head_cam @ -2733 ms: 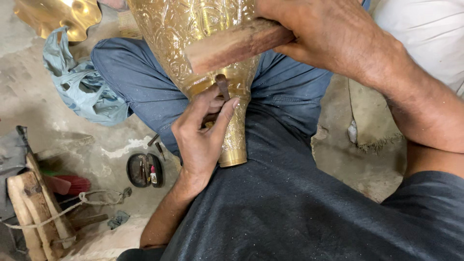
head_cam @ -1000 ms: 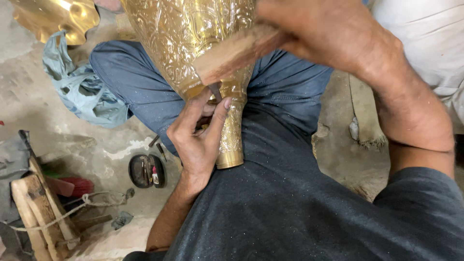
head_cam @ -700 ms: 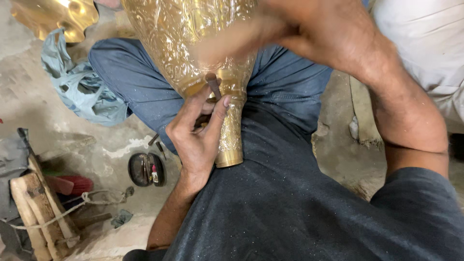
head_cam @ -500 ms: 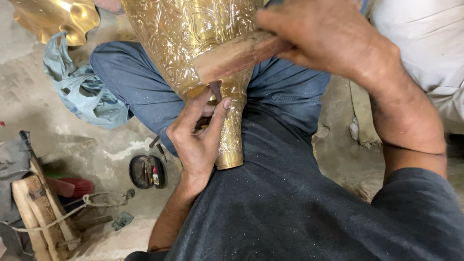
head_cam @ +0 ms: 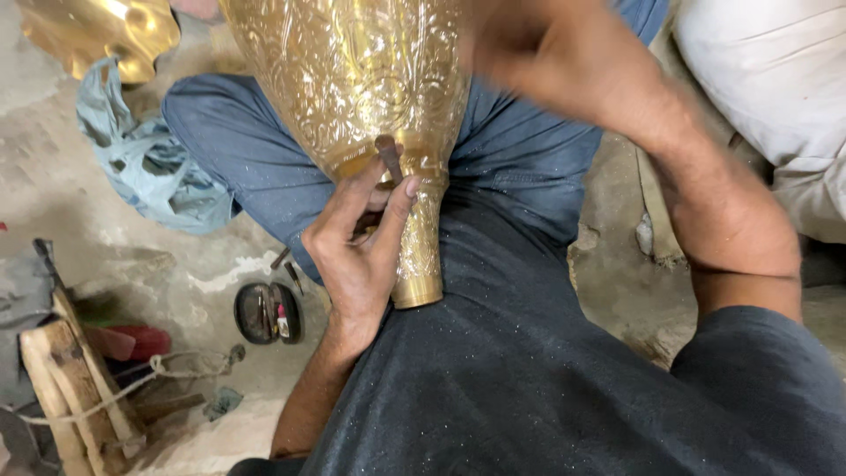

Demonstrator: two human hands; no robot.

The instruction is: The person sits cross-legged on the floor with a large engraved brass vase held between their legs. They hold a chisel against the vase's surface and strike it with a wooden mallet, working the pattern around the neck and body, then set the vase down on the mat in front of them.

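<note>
The engraved brass vase [head_cam: 361, 97] lies across the seated person's lap, its narrow neck pointing toward the body and its patterned belly running out of the top of the view. The left hand [head_cam: 357, 251] pinches a short dark punch [head_cam: 388, 157] between thumb and fingers, the tip set on the vase just above the neck, right at the fingertips. The right hand [head_cam: 546, 53] is raised above and beyond that grip and blurred by motion; whether it is closed on anything cannot be told. As a judgement, a blow landing off the punch's head could hit the left fingers or skid the tip across the pattern, since the rounded vase rests only on the legs. A small dark oval case [head_cam: 267, 312] lies on the floor left of the wrist.
</note>
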